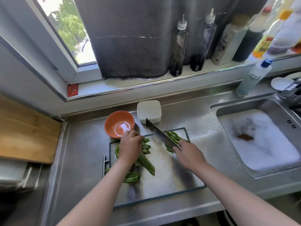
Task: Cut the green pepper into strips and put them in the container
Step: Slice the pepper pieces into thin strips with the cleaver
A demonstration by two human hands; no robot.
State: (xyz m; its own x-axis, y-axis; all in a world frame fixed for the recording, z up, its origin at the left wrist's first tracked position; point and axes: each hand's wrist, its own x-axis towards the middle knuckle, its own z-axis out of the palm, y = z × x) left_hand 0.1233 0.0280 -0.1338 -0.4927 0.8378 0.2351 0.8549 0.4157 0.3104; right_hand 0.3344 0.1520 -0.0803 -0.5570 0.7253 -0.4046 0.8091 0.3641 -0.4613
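Note:
On the steel cutting board [162, 176] lie long uncut green pepper pieces [146, 162] at the left and a pile of cut strips [175, 136] at the far right. My left hand [130, 146] rests with curled fingers on the pepper pieces at the board's far left. My right hand [187, 154] grips the handle of a cleaver [158, 132], whose blade points away over the board, beside the cut strips. An orange bowl [119, 123] stands just beyond my left hand. A white lidded container [149, 111] sits behind the blade tip.
A sink [260, 136] filled with foam is at the right, with a tap and a dish soap bottle [254, 79] behind it. Sauce bottles line the window sill. A wooden board [24, 128] lies at the left.

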